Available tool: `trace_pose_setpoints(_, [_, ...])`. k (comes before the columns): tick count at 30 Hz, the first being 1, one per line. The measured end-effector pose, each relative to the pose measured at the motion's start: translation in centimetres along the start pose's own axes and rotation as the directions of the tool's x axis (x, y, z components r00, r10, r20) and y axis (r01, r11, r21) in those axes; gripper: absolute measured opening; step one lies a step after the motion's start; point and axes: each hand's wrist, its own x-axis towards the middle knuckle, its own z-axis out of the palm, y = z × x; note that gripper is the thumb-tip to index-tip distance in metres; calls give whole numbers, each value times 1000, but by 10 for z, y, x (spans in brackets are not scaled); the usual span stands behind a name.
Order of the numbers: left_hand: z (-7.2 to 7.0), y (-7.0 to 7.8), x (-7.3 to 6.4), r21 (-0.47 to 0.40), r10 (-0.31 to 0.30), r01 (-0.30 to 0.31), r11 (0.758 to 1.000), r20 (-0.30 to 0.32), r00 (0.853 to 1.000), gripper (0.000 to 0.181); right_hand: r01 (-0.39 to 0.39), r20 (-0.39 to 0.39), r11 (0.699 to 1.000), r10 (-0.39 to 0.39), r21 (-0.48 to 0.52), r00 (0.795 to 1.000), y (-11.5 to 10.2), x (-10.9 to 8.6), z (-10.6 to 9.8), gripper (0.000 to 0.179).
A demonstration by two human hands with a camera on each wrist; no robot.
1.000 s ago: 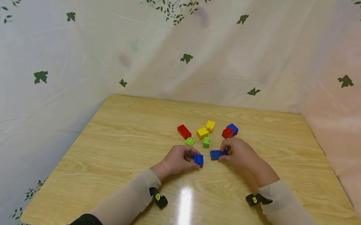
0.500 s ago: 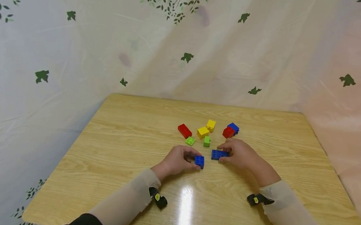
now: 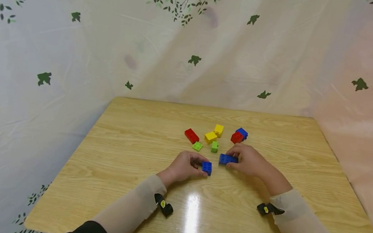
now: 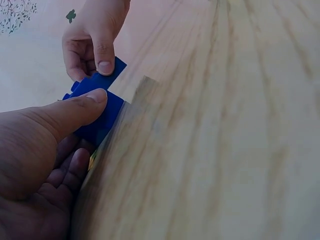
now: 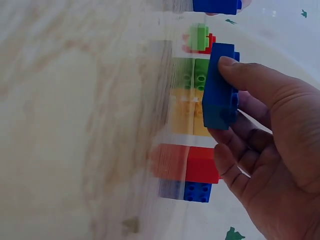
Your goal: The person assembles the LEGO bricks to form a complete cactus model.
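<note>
A short blue toy brick (image 3: pixel 206 167) is pinched between the thumb and fingers of my left hand (image 3: pixel 186 166), studs up. To its right, my right hand (image 3: pixel 250 160) grips a longer blue brick (image 3: pixel 225 159) by its right part, thumb in front and fingers behind. A small gap separates the two bricks in the head view. In the left wrist view the left thumb presses the face of the short brick (image 4: pixel 107 120), overlapping the longer brick behind. The right wrist view shows the right thumb on the long brick's side (image 5: pixel 218 90).
Beyond the hands lie a red brick (image 3: pixel 191 135), two yellow bricks (image 3: pixel 210 137), two small green bricks (image 3: pixel 214 147), and a red brick (image 3: pixel 237 137) against a blue one (image 3: pixel 242 132). The wooden table (image 3: pixel 137 134) meets a patterned cloth (image 3: pixel 177 73) behind.
The longer blue brick has straightened from a slight slant, and the right fingers have shifted on it. The left hand keeps its hold, almost still.
</note>
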Motion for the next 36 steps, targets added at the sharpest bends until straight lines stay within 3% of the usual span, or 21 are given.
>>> trace_pose_setpoints(8, [0,-2,2,28,0,0,1000,-2,1000,37,16,-24,999,-15,41,1000,-5,-5,-2,40])
trace_pose_setpoints(36, [0,-1,1,50,-26,25,998,4,1000,38,137,-63,984,-130,113,990,-22,-13,5,36])
